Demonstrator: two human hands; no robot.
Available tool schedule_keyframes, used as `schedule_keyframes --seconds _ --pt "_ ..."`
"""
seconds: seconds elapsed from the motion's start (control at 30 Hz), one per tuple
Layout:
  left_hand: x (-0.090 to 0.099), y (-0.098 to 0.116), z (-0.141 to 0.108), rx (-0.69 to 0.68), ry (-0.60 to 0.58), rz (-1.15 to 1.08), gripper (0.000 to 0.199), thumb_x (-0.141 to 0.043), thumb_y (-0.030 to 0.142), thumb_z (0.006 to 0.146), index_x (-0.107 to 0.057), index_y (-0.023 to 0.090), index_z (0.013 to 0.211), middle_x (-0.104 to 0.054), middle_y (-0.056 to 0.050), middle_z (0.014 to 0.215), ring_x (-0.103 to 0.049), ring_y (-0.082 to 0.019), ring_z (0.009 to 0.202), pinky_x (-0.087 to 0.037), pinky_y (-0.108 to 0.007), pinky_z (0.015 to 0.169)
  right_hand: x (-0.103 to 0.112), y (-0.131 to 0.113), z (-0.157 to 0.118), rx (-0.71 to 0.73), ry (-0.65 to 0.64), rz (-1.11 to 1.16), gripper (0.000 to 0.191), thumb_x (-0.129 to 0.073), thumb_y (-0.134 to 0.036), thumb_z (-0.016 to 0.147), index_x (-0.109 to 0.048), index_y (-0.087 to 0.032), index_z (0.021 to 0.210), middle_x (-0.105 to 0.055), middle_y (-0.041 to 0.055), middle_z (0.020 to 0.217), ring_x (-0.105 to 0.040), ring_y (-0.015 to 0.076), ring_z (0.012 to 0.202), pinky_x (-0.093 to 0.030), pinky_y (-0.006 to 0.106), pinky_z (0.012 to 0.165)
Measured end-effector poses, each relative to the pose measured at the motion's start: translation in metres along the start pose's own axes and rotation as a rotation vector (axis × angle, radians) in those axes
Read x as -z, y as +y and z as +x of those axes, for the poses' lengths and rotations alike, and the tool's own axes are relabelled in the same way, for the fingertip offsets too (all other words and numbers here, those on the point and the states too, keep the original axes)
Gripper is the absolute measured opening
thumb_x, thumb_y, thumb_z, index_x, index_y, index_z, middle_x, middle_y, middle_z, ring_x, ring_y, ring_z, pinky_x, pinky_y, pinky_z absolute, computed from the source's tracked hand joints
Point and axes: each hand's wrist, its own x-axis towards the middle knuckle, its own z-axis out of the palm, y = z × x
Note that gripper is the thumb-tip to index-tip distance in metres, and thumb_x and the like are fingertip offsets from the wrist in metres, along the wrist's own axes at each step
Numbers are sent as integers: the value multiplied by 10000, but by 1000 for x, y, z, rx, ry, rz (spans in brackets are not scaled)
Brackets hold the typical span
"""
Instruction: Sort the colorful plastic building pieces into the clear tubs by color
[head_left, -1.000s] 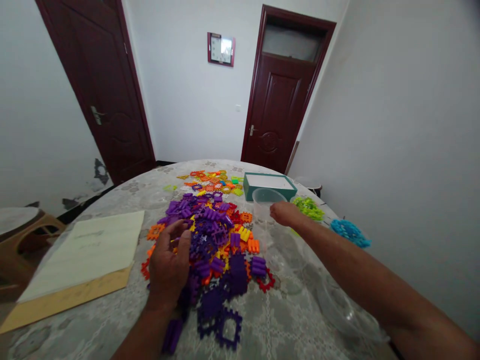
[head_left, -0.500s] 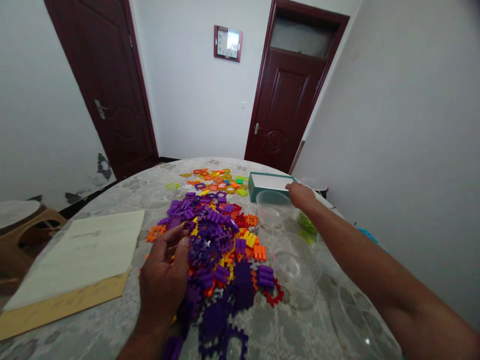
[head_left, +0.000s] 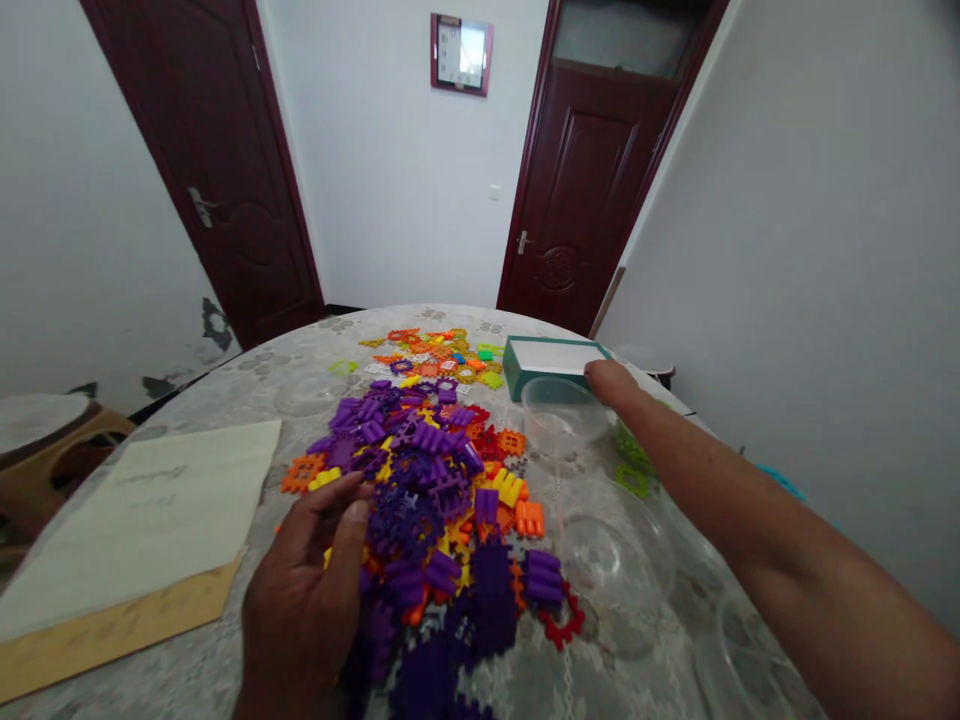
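My left hand (head_left: 307, 585) is at the near left edge of a heap of plastic building pieces (head_left: 420, 470), mostly purple with orange, yellow and red among them. Its thumb and fingers are curved but apart, with nothing visible held between them. My right arm stretches across to the far right, and my right hand (head_left: 606, 382) is at the near right edge of a green box (head_left: 516, 372) with a white inside. Its fingers are mostly hidden, so any grip cannot be made out. A clear plastic bowl (head_left: 559, 425) stands just in front of the box.
More clear plastic containers (head_left: 611, 545) sit at right, beside lime-green pieces (head_left: 634, 475). Smaller mixed pieces (head_left: 431, 352) lie behind the heap. Paper sheets (head_left: 165, 510) rest on brown card (head_left: 112, 635) at left. A stool (head_left: 64, 440) stands beyond the table edge.
The view has tilted down slightly. My left hand has drawn back a little from the heap, toward the lower left. My right hand stays by the box.
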Motion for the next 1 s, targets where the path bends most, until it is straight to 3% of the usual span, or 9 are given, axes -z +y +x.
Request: schedule_keyframes --seconds 0.27,0.5,0.63,0.8,1.0 --pt "-1 1 0 12 -5 29 400 -637 608 901 -730 326 1168 -804 -19 1087 -766 -292 993 -597 -457 952 -3 4 7 -12 6 -2 339 -491 -193 1048 -769 -78 1203 -744 244 1223 -694 276 1170 -468 324 1005" --pt "-1 0 0 3 0 41 413 -635 615 914 -733 338 1204 -802 -2 1092 -758 -286 1030 -592 -445 968 9 7 -16 4 36 -2 422 -466 -246 1066 -647 -171 1440 -695 174 1393 -643 257 1286 -460 316 1062" --pt "-2 2 0 -17 -2 59 404 -627 608 921 -729 345 1210 -799 7 1097 -750 -285 1048 -589 -435 965 22 16 -30 -41 -15 -33 397 -484 -229 1048 -699 -170 1376 -706 186 1371 -668 277 1261 -492 339 1041" --pt "-3 5 1 -27 -8 61 369 -625 590 917 -741 333 1154 -800 6 1076 -752 -282 1039 -597 -410 910 38 31 -59 -120 -119 -104 371 -608 -264 973 -763 -75 1252 -731 279 1262 -725 347 1152 -545 403 973" --pt "-3 3 5 -65 -6 16 339 -630 534 929 -752 305 1148 -797 -9 1082 -750 -264 1010 -600 -383 905 28 24 -114 -94 -218 -147 418 -699 -389 900 -795 -135 1219 -744 250 1252 -727 378 1140 -573 450 935"
